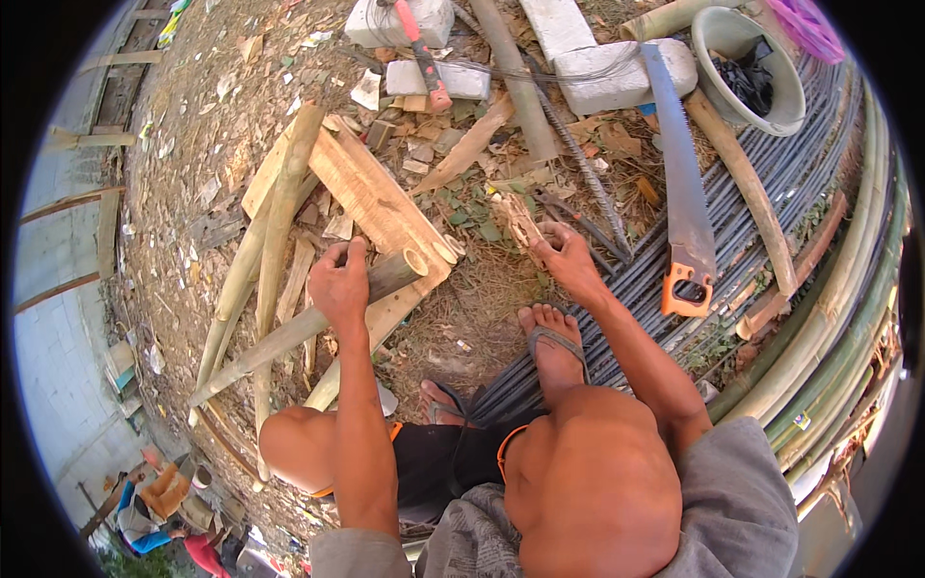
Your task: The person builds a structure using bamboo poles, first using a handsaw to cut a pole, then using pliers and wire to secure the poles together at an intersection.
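My left hand (339, 284) is closed above a cut bamboo pole (385, 277), which passes beneath it. Whatever its curled fingers hold, if anything, is hidden. A pale wooden plank (371, 193) lies just beyond that hand. Off to the right, my right hand (570, 262) has thumb and fingers closed at the near end of a splintered strip of wood (516, 220). Dark pincers (583, 222) lie on the ground just beyond the right hand. Farther right, a handsaw (682, 173) with an orange grip rests across steel bars.
Thin steel bars (780, 183) run along the right beside long bamboo poles (836, 308). White blocks (617, 77), a red-handled hammer (422, 53) and a grey bucket (708, 39) stand or lie at the back. Leaning bamboo pieces (279, 222) are at left; people (145, 520) sit lower left.
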The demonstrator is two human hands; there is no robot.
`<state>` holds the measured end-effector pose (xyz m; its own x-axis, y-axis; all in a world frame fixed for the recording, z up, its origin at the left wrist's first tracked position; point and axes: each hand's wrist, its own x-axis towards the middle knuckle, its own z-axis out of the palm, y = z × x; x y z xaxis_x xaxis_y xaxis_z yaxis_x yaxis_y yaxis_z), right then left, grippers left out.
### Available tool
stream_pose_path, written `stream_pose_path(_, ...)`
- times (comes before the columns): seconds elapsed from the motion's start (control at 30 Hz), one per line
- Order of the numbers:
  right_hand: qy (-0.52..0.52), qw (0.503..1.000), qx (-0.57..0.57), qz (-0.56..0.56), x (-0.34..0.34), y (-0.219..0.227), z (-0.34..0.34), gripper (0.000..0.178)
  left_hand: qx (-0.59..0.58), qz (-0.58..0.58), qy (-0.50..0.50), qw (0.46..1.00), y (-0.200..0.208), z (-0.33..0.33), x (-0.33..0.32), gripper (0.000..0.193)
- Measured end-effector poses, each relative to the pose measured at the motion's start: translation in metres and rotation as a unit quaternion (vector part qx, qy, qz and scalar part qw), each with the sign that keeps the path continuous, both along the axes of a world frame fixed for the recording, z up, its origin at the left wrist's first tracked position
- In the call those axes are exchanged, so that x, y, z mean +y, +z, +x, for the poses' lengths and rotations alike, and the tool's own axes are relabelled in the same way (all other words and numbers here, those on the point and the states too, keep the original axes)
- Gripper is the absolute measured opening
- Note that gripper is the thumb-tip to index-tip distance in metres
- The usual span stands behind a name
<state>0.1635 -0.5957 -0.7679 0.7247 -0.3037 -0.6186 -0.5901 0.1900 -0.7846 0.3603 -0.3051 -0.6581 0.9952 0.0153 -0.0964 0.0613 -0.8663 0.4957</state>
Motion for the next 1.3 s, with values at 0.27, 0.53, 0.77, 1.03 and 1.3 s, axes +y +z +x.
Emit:
stream_pose_path(0.27, 0.074, 0.993, -0.051, 0.071, 0.036, 0.076, 0.037, 0.055, -0.007, -0.019, 0.026, 0.999, 0.002, -0.003, 0.006, 0.04)
stream_pose_path(0.53, 0.112, 0.99, -0.088, 0.023, 0.113, 0.064, 0.058, 0.045, -0.037, -0.016, 0.002, 0.999, 0.001, -0.006, 0.001, 0.038)
stream_pose_path(0.77, 0.127, 0.97, -0.15, -0.145, 0.111, 0.076, 0.059, 0.049, -0.115, 0.017, 0.002, 0.993, -0.004, -0.012, 0.0, 0.03)
stream_pose_path(1.03, 0.18, 0.949, -0.187, -0.18, 0.11, 0.083, 0.057, 0.049, -0.086, 0.032, 0.008, 0.996, -0.003, -0.011, -0.001, 0.033)
stream_pose_path(1.3, 0.167, 0.972, -0.091, -0.136, 0.117, 0.091, 0.068, 0.04, -0.133, 0.065, 0.007, 0.989, -0.002, -0.013, -0.006, 0.032)
